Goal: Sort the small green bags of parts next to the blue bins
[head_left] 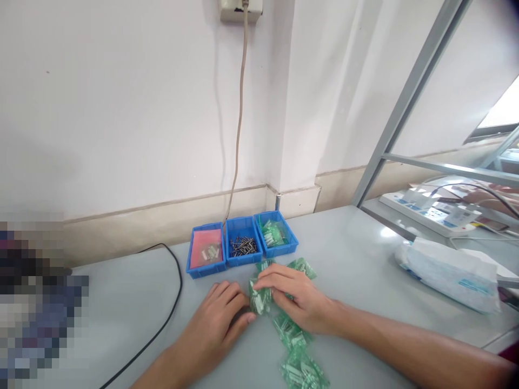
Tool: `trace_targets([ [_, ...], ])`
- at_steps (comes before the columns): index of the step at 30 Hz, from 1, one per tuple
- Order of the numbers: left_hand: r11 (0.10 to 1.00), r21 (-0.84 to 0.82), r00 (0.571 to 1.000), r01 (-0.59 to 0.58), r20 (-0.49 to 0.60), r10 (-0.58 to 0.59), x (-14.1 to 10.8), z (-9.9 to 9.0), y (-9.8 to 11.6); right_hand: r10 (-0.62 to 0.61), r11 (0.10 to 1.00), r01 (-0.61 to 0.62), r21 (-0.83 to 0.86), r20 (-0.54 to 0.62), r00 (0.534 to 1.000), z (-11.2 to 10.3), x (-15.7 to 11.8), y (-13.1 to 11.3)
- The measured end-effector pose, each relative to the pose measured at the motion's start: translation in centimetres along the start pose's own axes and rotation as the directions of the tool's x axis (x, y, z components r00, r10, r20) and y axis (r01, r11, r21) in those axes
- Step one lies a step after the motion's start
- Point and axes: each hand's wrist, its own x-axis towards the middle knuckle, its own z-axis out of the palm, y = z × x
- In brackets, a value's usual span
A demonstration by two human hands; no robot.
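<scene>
Several small green plastic bags (291,328) with pale pieces inside lie in a loose column on the grey table. My right hand (302,297) rests over the upper bags, its fingers reaching left onto a green bag (259,298). Curved on the table to the left is my left hand (221,319), its thumb and fingertips at the left edge of that same bag; its fingers are apart and nothing shows in its grasp. Whether the right fingertips pinch the bag or only press on it is hard to tell.
Three blue bins stand behind the hands: one with pink paper (195,253), one with screws (243,246), one with green bags (275,233). A black cable (178,286) curves at left; a white-blue packet (450,275) and power strip (430,213) are right. A blurred person is at far left.
</scene>
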Motion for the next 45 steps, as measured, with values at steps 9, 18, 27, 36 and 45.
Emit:
trace_targets([
  [9, 1.0, 0.002, 1.0, 0.006, 0.014, -0.006, -0.02, -0.1, 0.02, 0.005, 1.0, -0.005, 0.014, -0.01, 1.0, 0.01, -0.22, 0.26],
  [18, 1.0, 0.014, 1.0, 0.0, -0.003, 0.0, -0.02, -0.03, 0.05, 0.113, 0.994, -0.113, -0.009, 0.0, 0.994, 0.39, -0.47, 0.67],
  [27, 1.0, 0.002, 1.0, 0.006, 0.022, -0.006, 0.04, -0.13, 0.1, 0.024, 1.0, -0.024, 0.019, 0.021, 0.999, 0.61, -0.25, 0.67],
  [36, 1.0, -0.022, 1.0, 0.008, 0.024, -0.008, -0.05, -0.18, -0.03, -0.068, 0.998, 0.067, 0.021, 0.043, 0.997, 0.58, -0.23, 0.59],
  [45, 0.998, -0.011, 0.997, 0.069, 0.02, -0.069, -0.1, -0.1, 0.11, -0.05, 0.995, 0.045, 0.092, 0.051, 0.997, 0.53, -0.58, 0.63],
])
